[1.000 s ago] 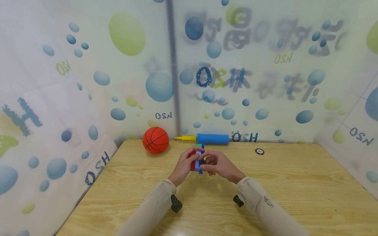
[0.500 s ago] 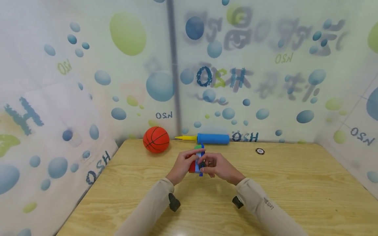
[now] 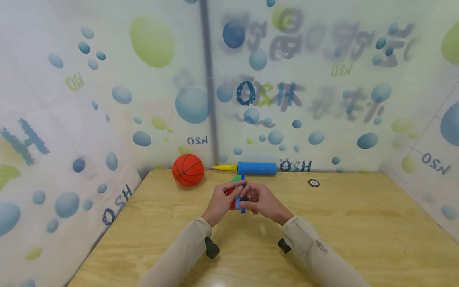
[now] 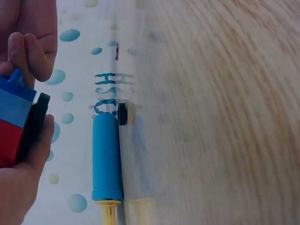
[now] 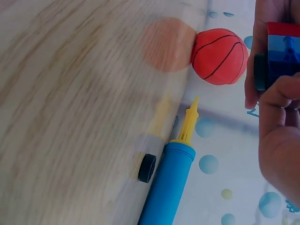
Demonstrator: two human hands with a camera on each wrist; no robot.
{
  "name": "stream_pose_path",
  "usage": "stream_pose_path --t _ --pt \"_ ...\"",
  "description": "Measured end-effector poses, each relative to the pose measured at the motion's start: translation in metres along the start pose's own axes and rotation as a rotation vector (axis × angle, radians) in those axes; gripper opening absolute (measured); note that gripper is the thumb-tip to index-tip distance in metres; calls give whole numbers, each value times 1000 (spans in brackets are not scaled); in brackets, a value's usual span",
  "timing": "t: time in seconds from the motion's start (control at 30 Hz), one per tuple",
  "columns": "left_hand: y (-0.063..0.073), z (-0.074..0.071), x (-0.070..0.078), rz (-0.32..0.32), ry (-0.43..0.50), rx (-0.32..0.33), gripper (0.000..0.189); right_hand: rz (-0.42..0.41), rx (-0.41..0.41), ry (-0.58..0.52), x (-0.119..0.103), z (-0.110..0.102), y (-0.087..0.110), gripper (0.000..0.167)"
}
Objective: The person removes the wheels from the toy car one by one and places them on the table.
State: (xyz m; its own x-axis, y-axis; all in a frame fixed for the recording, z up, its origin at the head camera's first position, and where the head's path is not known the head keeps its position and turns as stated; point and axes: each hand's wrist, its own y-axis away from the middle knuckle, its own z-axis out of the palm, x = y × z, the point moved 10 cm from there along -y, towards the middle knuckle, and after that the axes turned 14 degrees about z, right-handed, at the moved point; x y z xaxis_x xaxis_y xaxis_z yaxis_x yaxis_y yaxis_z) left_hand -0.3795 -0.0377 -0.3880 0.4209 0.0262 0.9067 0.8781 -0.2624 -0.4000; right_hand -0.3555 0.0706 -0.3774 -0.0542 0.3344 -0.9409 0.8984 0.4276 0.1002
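A small block-built toy (image 3: 238, 203) in red, light blue, blue and green is between the two hands above the table. My left hand (image 3: 218, 201) grips its left side, with the index finger stretched across the top. At its right side my right hand (image 3: 267, 203) pinches a black wheel (image 3: 244, 199) between curled fingers and thumb, against the toy. In the left wrist view, another black round part (image 4: 33, 122) sits on the toy beside a left finger. The fingers hide much of the toy.
On the table, a red basketball (image 3: 188, 170) stands at the back left. Beside it lies a blue hand pump (image 3: 257, 168) with a yellow nozzle, along the back wall. A loose black wheel (image 3: 313, 183) rests at the back right. Patterned walls (image 3: 322, 155) enclose the table (image 3: 358, 223).
Both hands stay close together around the toy, with only slight shifts. The toy turns a little and the black wheel shows more clearly at the right fingertips. Objects on the table stay put.
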Motion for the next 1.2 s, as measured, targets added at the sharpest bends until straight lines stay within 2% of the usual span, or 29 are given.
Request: stream_pose_path --t 0.1,0.37,0.8,1.2 --pt "0 1 0 -3 3 -12 30 -6 19 -5 0 0 1 21" --pt "4 2 -1 -31 94 -43 33 -35 30 17 -4 3 4 27" --pt "3 5 2 18 55 -32 32 -20 27 15 -2 3 5 23" --pt "4 8 2 25 38 -44 33 -27 30 14 -3 5 4 20"
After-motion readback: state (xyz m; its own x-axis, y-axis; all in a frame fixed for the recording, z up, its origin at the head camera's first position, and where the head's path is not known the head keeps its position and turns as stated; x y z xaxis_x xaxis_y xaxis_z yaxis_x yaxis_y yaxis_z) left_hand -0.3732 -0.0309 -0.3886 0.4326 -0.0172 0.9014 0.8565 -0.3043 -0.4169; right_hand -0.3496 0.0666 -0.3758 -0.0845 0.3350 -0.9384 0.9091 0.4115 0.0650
